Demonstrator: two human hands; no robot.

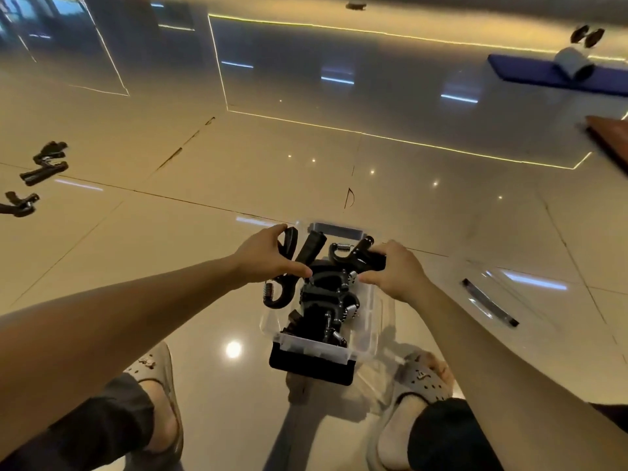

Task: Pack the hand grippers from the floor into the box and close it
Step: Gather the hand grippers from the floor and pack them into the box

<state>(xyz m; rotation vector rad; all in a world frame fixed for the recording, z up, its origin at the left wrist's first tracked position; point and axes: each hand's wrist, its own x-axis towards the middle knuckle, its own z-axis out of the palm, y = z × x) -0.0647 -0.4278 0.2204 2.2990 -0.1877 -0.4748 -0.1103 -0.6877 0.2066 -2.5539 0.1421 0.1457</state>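
Observation:
A clear plastic box (pixel 368 329) with black latches stands on the floor between my feet, filled with several black hand grippers (pixel 326 300). My left hand (pixel 268 256) grips one hand gripper (pixel 287 266) over the box's left side, its spring end hanging outside the wall. My right hand (pixel 394 270) holds another hand gripper (pixel 353 254) at the top of the pile. Loose hand grippers (pixel 44 163) lie on the floor far to the left, with one more (pixel 18 205) nearer the edge.
The clear lid (pixel 489 300) with a black latch lies on the floor to the right of the box. A blue mat (pixel 543 74) with a rolled object lies at the back right. A brown board edge (pixel 608 137) shows at right. My sandalled feet flank the box.

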